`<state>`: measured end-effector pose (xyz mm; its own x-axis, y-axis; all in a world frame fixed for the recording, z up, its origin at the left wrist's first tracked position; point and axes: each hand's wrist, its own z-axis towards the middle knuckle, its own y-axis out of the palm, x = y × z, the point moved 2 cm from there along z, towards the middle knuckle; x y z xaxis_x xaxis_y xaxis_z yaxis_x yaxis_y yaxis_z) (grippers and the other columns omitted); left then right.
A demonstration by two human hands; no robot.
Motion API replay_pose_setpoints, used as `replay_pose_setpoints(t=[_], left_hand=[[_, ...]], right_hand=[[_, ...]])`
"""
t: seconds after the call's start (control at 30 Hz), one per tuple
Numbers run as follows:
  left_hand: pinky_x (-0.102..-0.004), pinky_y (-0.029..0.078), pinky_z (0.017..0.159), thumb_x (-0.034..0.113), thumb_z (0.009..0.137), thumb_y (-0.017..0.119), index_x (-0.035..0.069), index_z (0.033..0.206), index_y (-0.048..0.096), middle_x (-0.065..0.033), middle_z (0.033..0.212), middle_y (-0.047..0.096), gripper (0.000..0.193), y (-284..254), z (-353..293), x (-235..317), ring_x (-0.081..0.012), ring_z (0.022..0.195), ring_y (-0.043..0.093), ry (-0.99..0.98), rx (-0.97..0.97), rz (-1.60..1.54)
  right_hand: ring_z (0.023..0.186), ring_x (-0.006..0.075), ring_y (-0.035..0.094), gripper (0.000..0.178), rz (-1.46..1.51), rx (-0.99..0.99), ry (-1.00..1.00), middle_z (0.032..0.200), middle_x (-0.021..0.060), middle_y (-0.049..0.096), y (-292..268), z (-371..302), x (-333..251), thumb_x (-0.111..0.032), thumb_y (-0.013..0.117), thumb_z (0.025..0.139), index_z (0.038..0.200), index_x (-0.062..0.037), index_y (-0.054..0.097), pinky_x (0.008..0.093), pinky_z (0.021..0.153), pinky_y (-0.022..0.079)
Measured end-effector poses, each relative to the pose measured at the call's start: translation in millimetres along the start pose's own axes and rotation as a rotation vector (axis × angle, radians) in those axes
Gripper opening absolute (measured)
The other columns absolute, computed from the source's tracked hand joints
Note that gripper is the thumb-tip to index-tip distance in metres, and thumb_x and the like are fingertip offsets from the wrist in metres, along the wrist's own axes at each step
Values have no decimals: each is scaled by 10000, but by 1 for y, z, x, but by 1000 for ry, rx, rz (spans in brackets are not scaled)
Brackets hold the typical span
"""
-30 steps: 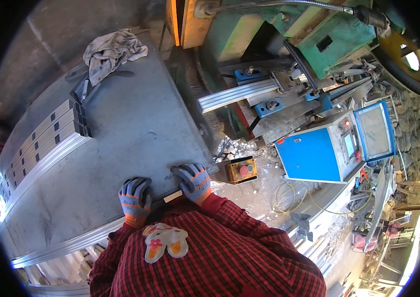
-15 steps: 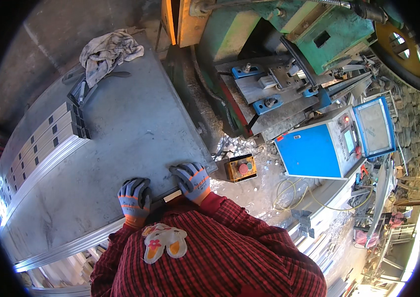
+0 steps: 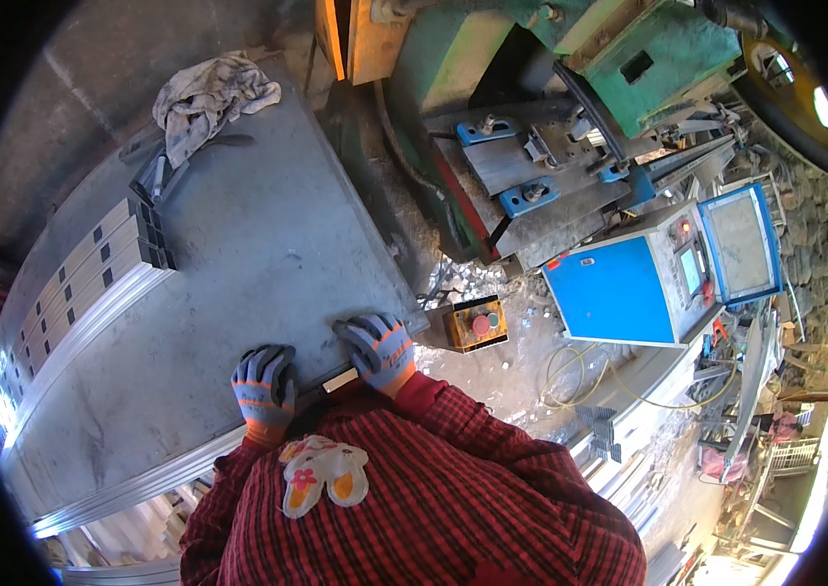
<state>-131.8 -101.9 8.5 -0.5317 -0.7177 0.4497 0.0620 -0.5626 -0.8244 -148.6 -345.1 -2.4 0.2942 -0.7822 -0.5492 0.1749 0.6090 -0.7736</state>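
Left hand (image 3: pixel 262 386): gloved in grey with orange bands, resting palm-down at the near edge of the grey metal surface (image 3: pixel 238 264). Your fingers lie curled over the edge, closed on nothing that shows.

Right hand (image 3: pixel 378 349): same glove, flat at the near right corner of the surface, fingers spread and loosely apart. Whether they pinch anything beneath cannot be told.

Metal profile (image 3: pixel 340 380): a short pale end shows between your two hands, at the surface's near edge, just beside the right wrist. Neither hand is clamped on it. A longer pale channel (image 3: pixel 130 488) runs along the same edge to your left, and it may be one piece with this end.

Stacked profiles (image 3: pixel 82 273): a bundle of slotted sections, lying along the far left side of the surface, well apart from both hands.

Rag (image 3: pixel 209 93): crumpled, at the far end of the surface.

Press machine (image 3: pixel 570 107): green body, blue clamps on its bed, to your right, nothing loaded that you can see.

Control cabinet (image 3: pixel 629 283): blue, near the machine. Yellow box with a red button (image 3: pixel 474 324): on the floor, just off the surface's corner.

Progress, as judged: the stack is laid out, you have no piece lifted, and the machine bed stands bare, so feeding and working of the profiles look largely left to do.
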Motion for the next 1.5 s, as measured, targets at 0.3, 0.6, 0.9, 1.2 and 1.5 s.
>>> replay_pose_setpoints(t=[0.3, 0.6, 0.9, 1.2, 1.5], left_hand=[[-481, 426, 974, 88, 725, 675, 130, 1156, 669, -104, 1202, 626, 433, 1, 3, -4, -351, 1136, 561, 27, -22, -49], [-486, 424, 974, 109, 718, 680, 134, 1143, 672, -96, 1212, 629, 426, -1, 1, 0, -350, 1135, 563, 16, -3, 18], [-490, 402, 999, 123, 708, 669, 135, 1137, 668, -95, 1222, 624, 429, 1, -2, -5, -351, 1152, 555, 28, -18, -35], [-492, 403, 992, 151, 682, 701, 140, 1140, 663, -99, 1226, 608, 459, 3, -6, -8, -355, 1158, 550, 26, 27, -42], [-488, 414, 976, 131, 685, 704, 139, 1133, 663, -97, 1205, 615, 450, 2, -7, -7, -344, 1142, 561, 50, 53, -81]], right_hand=[[1032, 375, 570, 412, 189, 226, 67, 1123, 147, 621, -35, -17, 5, -105, 681, 760, 1170, -91, 647, 461, 905, 461], [1002, 332, 554, 479, -445, 253, 675, 998, 95, 633, -101, -136, 104, -90, 619, 829, 1282, -249, 629, 473, 878, 408], [1045, 386, 561, 600, -521, -10, 924, 1099, 120, 621, -84, -140, 127, -175, 651, 835, 1386, -382, 536, 527, 917, 433], [1014, 395, 570, 435, -548, 15, 809, 1097, 105, 644, -99, -130, 127, -143, 603, 868, 1266, -316, 622, 521, 862, 446], [971, 370, 575, 405, -112, 362, 160, 1052, 141, 629, -64, -37, 40, -59, 679, 686, 1089, -97, 669, 482, 840, 448]])
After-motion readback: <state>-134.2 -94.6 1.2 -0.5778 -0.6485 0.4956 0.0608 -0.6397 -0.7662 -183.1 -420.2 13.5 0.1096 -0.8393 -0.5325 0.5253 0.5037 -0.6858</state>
